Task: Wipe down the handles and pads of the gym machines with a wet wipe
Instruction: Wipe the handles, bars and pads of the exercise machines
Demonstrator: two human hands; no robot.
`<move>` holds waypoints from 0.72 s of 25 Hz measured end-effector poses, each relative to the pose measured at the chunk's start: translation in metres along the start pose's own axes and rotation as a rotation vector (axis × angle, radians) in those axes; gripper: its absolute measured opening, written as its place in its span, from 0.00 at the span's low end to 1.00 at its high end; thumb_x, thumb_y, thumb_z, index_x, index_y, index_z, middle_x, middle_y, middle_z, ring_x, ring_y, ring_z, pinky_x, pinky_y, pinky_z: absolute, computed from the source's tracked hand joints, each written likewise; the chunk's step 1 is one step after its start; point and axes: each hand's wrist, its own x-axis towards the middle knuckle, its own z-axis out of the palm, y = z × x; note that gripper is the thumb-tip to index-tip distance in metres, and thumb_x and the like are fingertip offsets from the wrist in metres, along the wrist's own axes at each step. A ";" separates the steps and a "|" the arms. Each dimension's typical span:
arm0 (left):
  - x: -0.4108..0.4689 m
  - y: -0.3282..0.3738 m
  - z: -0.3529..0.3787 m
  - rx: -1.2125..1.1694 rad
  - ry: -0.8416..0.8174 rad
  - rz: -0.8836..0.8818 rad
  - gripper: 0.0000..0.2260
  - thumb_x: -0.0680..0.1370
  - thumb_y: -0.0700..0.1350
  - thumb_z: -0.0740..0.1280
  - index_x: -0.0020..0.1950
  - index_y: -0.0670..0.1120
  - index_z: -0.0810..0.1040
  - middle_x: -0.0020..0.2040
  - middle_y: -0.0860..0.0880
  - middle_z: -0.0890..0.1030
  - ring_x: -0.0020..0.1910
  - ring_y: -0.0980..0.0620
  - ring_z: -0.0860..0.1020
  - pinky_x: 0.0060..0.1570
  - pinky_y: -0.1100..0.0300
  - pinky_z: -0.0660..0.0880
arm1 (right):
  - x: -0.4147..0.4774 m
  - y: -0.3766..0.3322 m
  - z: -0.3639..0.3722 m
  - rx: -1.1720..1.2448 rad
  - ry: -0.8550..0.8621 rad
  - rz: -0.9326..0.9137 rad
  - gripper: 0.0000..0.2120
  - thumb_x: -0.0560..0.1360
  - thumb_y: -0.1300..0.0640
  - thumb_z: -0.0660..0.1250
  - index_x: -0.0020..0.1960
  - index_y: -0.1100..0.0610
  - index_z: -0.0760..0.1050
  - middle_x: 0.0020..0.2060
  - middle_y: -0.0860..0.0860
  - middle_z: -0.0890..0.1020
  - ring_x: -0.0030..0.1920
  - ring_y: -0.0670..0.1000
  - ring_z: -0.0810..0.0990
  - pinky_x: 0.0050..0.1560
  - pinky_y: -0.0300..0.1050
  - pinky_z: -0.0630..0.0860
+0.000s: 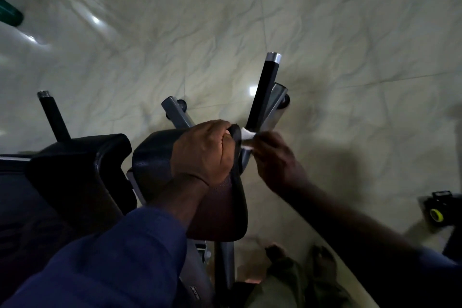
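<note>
1. The left hand (207,150) closes over the far end of the right-hand arm pad (160,165), fingers curled round its upper edge, which steadies the pad against the wiping pressure.
2. The right hand (272,157) pinches the white wet wipe (246,135) between fingertips and thumb and presses it to the pad's far edge, at the foot of the black-gripped handle (262,92). The hand is blurred, so the exact finger placement cannot be told.
3. A good stroke probably runs along the rim in one direction, with the wipe folded round the edge so that both faces are cleaned, while the bracing hand stays clear of its path.
4. The second arm pad (82,157) and its shorter-looking handle (53,115) lie to the left, with neither hand on them.
5. The handle's grip seems best wiped with the cloth wrapped fully round it.
</note>
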 end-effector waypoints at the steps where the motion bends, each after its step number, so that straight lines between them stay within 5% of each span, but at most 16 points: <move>1: 0.000 0.000 0.000 0.001 0.000 0.000 0.12 0.79 0.46 0.63 0.57 0.47 0.84 0.48 0.47 0.86 0.43 0.43 0.82 0.40 0.54 0.76 | 0.013 0.008 -0.004 -0.020 -0.002 -0.022 0.13 0.75 0.74 0.69 0.57 0.64 0.84 0.52 0.60 0.81 0.52 0.57 0.80 0.54 0.44 0.77; 4: 0.000 -0.001 -0.001 0.002 -0.022 -0.013 0.13 0.79 0.47 0.61 0.57 0.48 0.84 0.47 0.47 0.85 0.43 0.43 0.82 0.40 0.55 0.74 | 0.101 0.049 -0.028 0.005 0.251 0.104 0.11 0.75 0.73 0.68 0.52 0.64 0.86 0.51 0.62 0.82 0.52 0.63 0.83 0.56 0.49 0.79; 6: 0.000 -0.001 -0.002 -0.002 -0.037 -0.017 0.13 0.79 0.47 0.61 0.57 0.48 0.83 0.48 0.47 0.85 0.44 0.43 0.82 0.40 0.54 0.75 | 0.145 0.058 -0.045 -0.048 0.343 0.182 0.07 0.77 0.67 0.69 0.48 0.61 0.86 0.51 0.59 0.81 0.53 0.58 0.82 0.56 0.47 0.79; 10: -0.001 -0.001 -0.002 -0.006 -0.054 -0.017 0.14 0.79 0.49 0.59 0.57 0.48 0.83 0.49 0.47 0.85 0.46 0.42 0.82 0.42 0.51 0.78 | 0.162 0.052 -0.054 -0.093 0.005 0.306 0.11 0.79 0.60 0.61 0.46 0.54 0.83 0.44 0.48 0.84 0.42 0.50 0.82 0.48 0.42 0.77; 12: 0.000 -0.004 -0.001 -0.002 -0.050 0.000 0.16 0.80 0.50 0.58 0.58 0.48 0.83 0.51 0.47 0.86 0.48 0.43 0.83 0.44 0.51 0.79 | 0.174 0.063 -0.059 -0.030 -0.076 0.450 0.12 0.77 0.55 0.63 0.47 0.54 0.85 0.43 0.47 0.86 0.45 0.50 0.85 0.52 0.42 0.79; 15: -0.001 -0.003 -0.001 0.000 -0.058 0.022 0.17 0.80 0.50 0.56 0.58 0.47 0.83 0.50 0.47 0.85 0.48 0.44 0.82 0.45 0.51 0.78 | 0.176 0.071 -0.066 0.319 0.047 0.792 0.11 0.69 0.53 0.73 0.46 0.60 0.86 0.40 0.52 0.86 0.40 0.52 0.85 0.48 0.51 0.84; 16: 0.000 -0.002 -0.001 -0.001 -0.055 0.021 0.17 0.79 0.50 0.57 0.57 0.48 0.83 0.49 0.47 0.85 0.47 0.44 0.82 0.44 0.52 0.78 | 0.167 0.068 -0.062 0.323 0.107 0.841 0.08 0.71 0.54 0.73 0.42 0.59 0.85 0.35 0.52 0.84 0.36 0.52 0.84 0.44 0.50 0.83; 18: 0.002 -0.002 -0.002 -0.010 -0.055 0.010 0.15 0.79 0.49 0.58 0.55 0.48 0.83 0.48 0.48 0.85 0.46 0.43 0.82 0.42 0.51 0.78 | 0.146 0.061 -0.044 0.114 0.199 0.751 0.14 0.80 0.51 0.67 0.38 0.54 0.82 0.36 0.51 0.85 0.41 0.54 0.84 0.52 0.44 0.79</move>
